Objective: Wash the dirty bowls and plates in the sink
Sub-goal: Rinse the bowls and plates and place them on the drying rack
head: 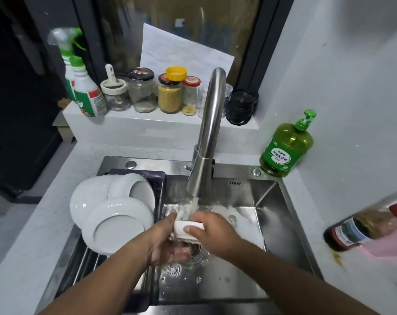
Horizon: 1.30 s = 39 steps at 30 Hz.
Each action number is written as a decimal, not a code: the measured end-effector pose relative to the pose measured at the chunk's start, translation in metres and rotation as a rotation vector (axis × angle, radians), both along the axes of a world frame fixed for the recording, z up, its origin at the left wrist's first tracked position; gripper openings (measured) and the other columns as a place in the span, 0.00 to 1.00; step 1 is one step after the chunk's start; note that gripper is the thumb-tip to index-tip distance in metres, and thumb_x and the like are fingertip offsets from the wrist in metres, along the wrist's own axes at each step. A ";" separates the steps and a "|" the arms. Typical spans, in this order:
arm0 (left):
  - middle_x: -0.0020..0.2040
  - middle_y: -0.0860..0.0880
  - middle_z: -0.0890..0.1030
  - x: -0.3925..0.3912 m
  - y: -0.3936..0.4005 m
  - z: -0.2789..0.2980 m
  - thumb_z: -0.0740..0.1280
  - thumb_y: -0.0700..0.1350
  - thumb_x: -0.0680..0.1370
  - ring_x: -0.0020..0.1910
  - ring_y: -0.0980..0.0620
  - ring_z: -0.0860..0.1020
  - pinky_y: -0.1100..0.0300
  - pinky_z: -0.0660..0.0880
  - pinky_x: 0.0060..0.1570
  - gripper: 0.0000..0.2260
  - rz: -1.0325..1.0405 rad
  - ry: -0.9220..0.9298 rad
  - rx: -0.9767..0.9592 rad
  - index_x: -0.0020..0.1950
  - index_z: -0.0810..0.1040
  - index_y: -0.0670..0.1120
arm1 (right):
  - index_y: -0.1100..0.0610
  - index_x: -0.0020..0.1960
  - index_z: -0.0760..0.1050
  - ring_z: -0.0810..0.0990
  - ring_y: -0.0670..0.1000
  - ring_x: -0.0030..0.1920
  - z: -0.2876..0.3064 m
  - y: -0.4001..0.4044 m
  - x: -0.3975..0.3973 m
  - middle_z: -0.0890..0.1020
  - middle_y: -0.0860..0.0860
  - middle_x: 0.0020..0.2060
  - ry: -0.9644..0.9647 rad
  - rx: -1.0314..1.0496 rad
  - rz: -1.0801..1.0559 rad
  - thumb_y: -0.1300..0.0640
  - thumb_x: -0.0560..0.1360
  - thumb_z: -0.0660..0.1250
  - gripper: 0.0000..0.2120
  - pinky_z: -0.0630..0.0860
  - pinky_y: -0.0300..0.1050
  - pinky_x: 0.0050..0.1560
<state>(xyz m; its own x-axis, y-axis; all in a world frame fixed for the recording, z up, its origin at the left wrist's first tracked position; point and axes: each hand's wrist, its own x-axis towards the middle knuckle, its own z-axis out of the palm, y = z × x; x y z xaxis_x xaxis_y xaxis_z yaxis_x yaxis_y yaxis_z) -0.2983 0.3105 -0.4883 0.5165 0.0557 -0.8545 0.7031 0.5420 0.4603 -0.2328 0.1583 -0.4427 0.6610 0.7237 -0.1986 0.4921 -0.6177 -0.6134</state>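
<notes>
On the left, a stack of glossy white ceramic bowls and plates [106, 208] rests upside down on a dark rack with steel bars [88, 258] across the sink's left side, foot rings facing up. At the centre, over the drain [196, 251] of the brushed stainless steel sink [272, 214], a small round white ceramic bowl [186, 231] is held tilted, its rim turned away toward the running water [194, 203] from the curved steel faucet [206, 137]. The left hand [168, 242] cups it from below, fingers curled around it. The right hand [212, 230] grips it from the right, thumb pressed on its near wall. A green pump bottle [286, 148] stands at the right rear corner.
</notes>
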 end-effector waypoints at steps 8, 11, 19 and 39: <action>0.58 0.46 0.85 -0.016 0.018 -0.003 0.78 0.48 0.73 0.57 0.47 0.83 0.50 0.80 0.58 0.23 -0.422 -0.459 0.353 0.65 0.75 0.47 | 0.51 0.46 0.82 0.83 0.48 0.41 -0.004 -0.009 0.052 0.85 0.49 0.42 0.363 0.006 -0.054 0.48 0.77 0.71 0.07 0.81 0.52 0.46; 0.52 0.45 0.85 -0.018 0.023 -0.004 0.79 0.43 0.72 0.51 0.48 0.84 0.49 0.82 0.51 0.18 -0.487 -0.513 0.437 0.58 0.77 0.43 | 0.47 0.51 0.80 0.84 0.48 0.47 0.006 -0.005 0.056 0.84 0.46 0.46 0.405 -0.010 0.009 0.47 0.78 0.69 0.05 0.80 0.49 0.50; 0.62 0.50 0.83 -0.023 0.003 0.002 0.75 0.40 0.76 0.65 0.49 0.79 0.47 0.74 0.67 0.18 -0.353 -0.594 0.337 0.64 0.77 0.48 | 0.53 0.52 0.80 0.77 0.52 0.51 -0.011 0.031 0.008 0.81 0.51 0.49 -0.261 -0.135 0.117 0.43 0.83 0.56 0.19 0.68 0.50 0.62; 0.53 0.37 0.85 -0.013 -0.012 0.004 0.66 0.40 0.81 0.45 0.41 0.84 0.37 0.81 0.44 0.10 0.408 -0.362 -0.057 0.62 0.73 0.41 | 0.54 0.81 0.55 0.54 0.54 0.79 -0.050 0.068 0.001 0.57 0.54 0.80 0.251 -0.006 -0.272 0.28 0.67 0.34 0.50 0.51 0.52 0.79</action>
